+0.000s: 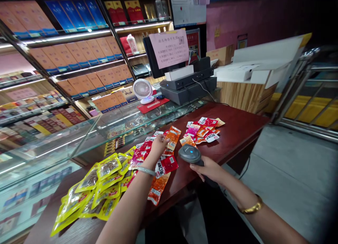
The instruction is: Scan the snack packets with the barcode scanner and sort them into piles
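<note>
My right hand (210, 169) is wrapped round the handle of a dark barcode scanner (189, 153), whose head points left and shows a small blue light. An orange snack packet (174, 135) is pinched by my left hand (159, 146), above a pile of red and pink snack packets (142, 151). Another orange packet (159, 188) lies at the table's near edge. Yellow-edged snack packets (105, 182) are heaped to the left of my left forearm. Beyond the scanner, a second pile of red and orange packets (204, 129) rests on the table.
The dark red table (232, 124) adjoins a glass display counter (116, 126). On the counter stand a white fan (143, 90) and a dark register (188, 87) beside a monitor with a pink sign (170, 48). Boxed goods (79, 55) line the shelves. A metal railing (311, 99) is at the right.
</note>
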The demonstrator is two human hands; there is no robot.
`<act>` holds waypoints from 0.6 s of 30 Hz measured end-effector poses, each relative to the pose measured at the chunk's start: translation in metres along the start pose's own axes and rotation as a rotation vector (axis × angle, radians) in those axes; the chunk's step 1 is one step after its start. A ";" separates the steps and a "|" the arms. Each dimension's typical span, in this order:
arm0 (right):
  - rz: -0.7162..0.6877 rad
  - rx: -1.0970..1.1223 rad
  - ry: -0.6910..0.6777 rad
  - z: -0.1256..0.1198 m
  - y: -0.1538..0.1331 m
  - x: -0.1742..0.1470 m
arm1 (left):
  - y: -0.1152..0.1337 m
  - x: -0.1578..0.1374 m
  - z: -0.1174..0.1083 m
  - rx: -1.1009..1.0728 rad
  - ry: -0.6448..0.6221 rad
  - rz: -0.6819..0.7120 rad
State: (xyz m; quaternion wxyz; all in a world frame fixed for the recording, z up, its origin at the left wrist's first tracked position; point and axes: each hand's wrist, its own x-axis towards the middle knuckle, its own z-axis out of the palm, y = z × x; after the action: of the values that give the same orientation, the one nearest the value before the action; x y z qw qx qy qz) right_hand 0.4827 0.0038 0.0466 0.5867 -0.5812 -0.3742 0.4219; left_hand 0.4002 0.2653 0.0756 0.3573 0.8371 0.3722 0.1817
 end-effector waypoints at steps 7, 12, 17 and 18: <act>-0.019 0.013 0.065 -0.005 0.002 0.002 | 0.012 0.003 0.021 -0.135 -0.015 0.023; -0.045 0.027 0.119 -0.016 0.004 -0.004 | 0.023 0.003 0.059 -0.216 -0.126 0.041; -0.044 0.020 0.146 -0.025 0.008 -0.008 | 0.031 -0.013 0.086 0.396 -0.348 0.242; -0.044 0.023 0.149 -0.027 0.010 -0.008 | 0.032 -0.015 0.090 0.469 -0.382 0.243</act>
State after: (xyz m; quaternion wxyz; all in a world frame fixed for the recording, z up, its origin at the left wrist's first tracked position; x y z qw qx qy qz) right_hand 0.5041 -0.0143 0.0356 0.6289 -0.5957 -0.3373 0.3687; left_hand 0.4577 0.1977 0.0377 0.1939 0.9539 0.2274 -0.0281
